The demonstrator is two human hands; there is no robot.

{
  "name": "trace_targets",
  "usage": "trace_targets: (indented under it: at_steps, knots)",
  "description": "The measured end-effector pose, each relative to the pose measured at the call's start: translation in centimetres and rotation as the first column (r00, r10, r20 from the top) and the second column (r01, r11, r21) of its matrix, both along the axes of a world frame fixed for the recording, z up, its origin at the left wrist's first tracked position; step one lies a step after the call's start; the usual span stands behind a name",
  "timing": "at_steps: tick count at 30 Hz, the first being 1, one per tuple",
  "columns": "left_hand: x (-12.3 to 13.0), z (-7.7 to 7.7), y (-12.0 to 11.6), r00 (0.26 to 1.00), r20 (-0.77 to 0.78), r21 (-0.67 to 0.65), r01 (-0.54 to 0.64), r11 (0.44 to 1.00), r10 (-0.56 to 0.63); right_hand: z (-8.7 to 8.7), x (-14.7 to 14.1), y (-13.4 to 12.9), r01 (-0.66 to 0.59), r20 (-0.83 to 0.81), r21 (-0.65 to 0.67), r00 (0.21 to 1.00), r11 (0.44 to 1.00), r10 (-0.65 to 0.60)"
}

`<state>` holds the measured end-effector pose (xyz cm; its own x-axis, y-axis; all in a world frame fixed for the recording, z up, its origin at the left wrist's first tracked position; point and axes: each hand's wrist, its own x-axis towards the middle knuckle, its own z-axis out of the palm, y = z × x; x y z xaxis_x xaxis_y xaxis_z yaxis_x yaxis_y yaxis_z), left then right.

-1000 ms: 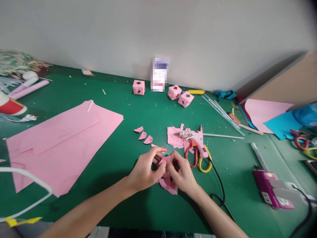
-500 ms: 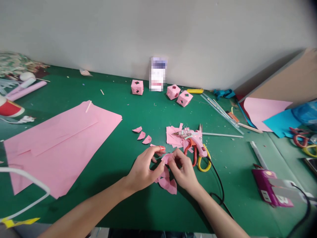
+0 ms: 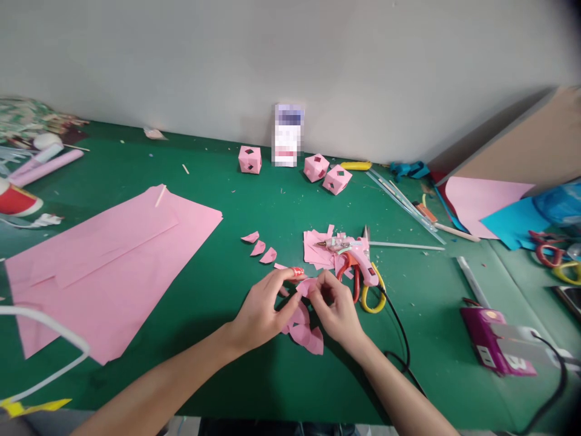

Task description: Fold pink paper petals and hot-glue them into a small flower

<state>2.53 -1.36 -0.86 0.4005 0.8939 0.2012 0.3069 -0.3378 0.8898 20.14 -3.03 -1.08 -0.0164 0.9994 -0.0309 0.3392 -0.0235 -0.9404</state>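
Pink paper piece [image 3: 305,287] is held just above the near middle of the green table [image 3: 245,390], between two hands. It is pinched at its right side by the right hand [image 3: 338,312], thumb and forefinger closed together on it. The left hand [image 3: 261,309] is curved around its left side, thumb and forefinger set apart; the thumb tip is seen at the piece's edge, but whether it is gripped there cannot be told.

Large pink sheets [image 3: 109,297] are laid at the left, their number unclear. One glue gun [image 3: 364,263] is laid to the right of the hands, over one pair of scissors [image 3: 373,311] with a red and a yellow handle. Three pink cubes [image 3: 249,160] with cut-out holes are set at the far middle, one left of a pixelated card [image 3: 287,134] and two right of it. Three small curved pieces [image 3: 258,247] are lined up beyond the left hand.

Paper strips [image 3: 311,249] are partly covered by the glue gun. Overlapping pink pieces [image 3: 307,336] below the hands are partly hidden and cannot be surely counted. A second pair of scissors [image 3: 549,254] is cut off at the right edge.
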Motion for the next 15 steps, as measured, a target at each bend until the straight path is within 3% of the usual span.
trace_targets:
  at_steps: [4,9,15]
  knots:
    - [0.1,0.1,0.3,0.999,0.027,-0.011,-0.036,0.999,0.036,-0.3,0.0,0.1,0.042,-0.101,-0.065,0.994,0.997,-0.049]
    - [-0.2,0.3,0.8,0.991,0.088,-0.090,-0.097,0.991,0.105,-0.4,-0.1,0.3,0.010,-0.252,-0.191,0.966,0.982,-0.059]
    - [-0.3,0.0,1.1,0.976,0.155,-0.215,-0.118,0.969,0.154,0.0,-0.1,0.2,-0.017,-0.242,-0.190,0.970,0.982,-0.030]
